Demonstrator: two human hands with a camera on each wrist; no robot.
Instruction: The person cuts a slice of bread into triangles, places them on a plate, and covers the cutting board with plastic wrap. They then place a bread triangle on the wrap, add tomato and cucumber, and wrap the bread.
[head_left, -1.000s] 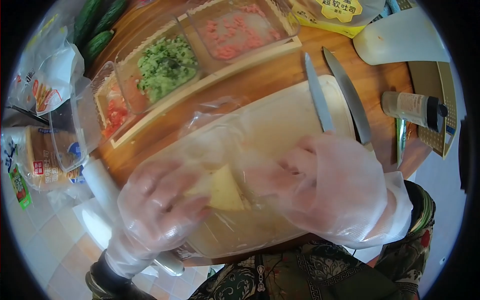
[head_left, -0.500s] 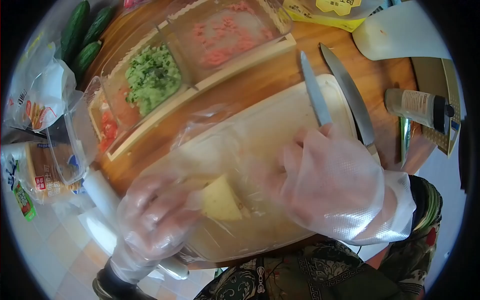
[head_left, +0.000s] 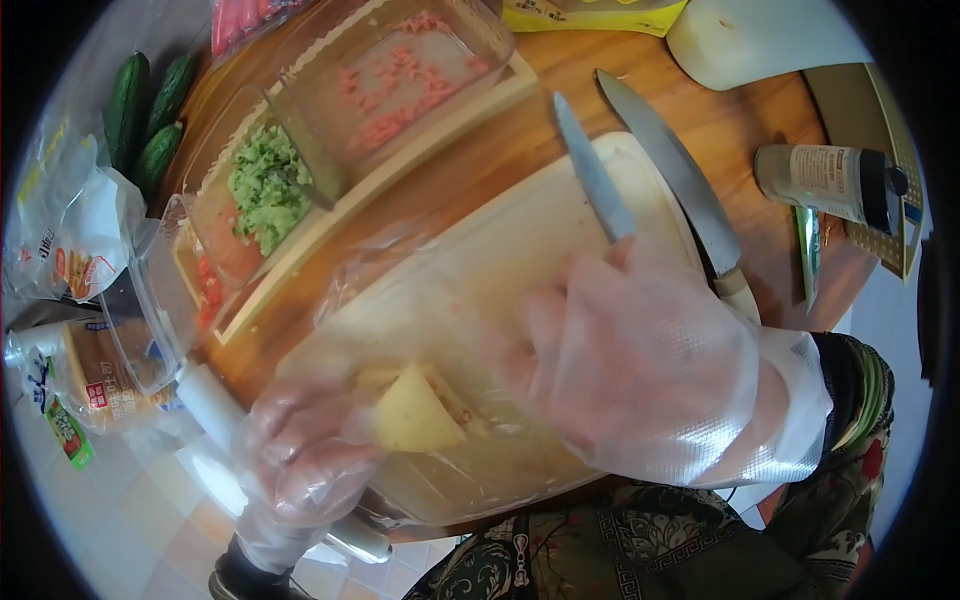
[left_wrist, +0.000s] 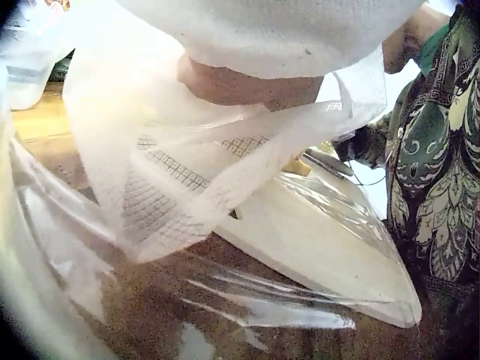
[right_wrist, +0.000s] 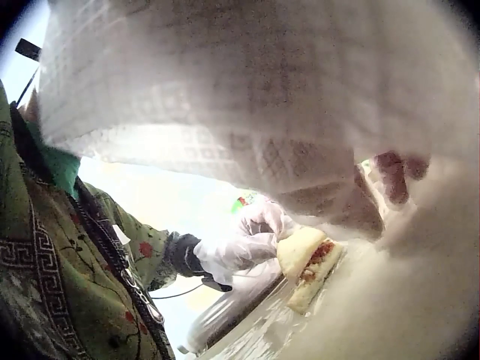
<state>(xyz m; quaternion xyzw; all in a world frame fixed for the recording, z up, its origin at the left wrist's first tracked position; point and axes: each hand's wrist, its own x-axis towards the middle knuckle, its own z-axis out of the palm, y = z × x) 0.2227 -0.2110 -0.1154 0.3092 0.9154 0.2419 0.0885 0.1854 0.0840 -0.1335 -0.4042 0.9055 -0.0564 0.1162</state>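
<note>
My left hand point(head_left: 305, 450), in a clear plastic glove, pinches a pale yellow sandwich wedge point(head_left: 418, 412) at its left side, low over the cutting board point(head_left: 500, 270). The right wrist view shows reddish filling along the wedge's cut side point(right_wrist: 319, 259). My gloved right hand point(head_left: 650, 370) is over the board's right part, palm down and apart from the wedge. Its fingers point(right_wrist: 394, 176) are loosely bent, blurred in the head view, with nothing visible between them. A knife point(head_left: 592, 170) lies on the board, its handle end hidden beneath that hand. Clear plastic film point(head_left: 370, 270) lies across the board.
A larger knife point(head_left: 675, 165) lies along the board's right edge. Beyond stand clear boxes of chopped cucumber point(head_left: 270, 190) and pink bits point(head_left: 410, 85). A seasoning bottle point(head_left: 810, 180) lies at the right; whole cucumbers point(head_left: 127, 110) and bagged bread point(head_left: 100, 370) are at the left.
The head view has shifted, sliding the scene leftward. My right hand has drawn away from the wedge, and my left hand has tilted it so more of its face and filling shows.
</note>
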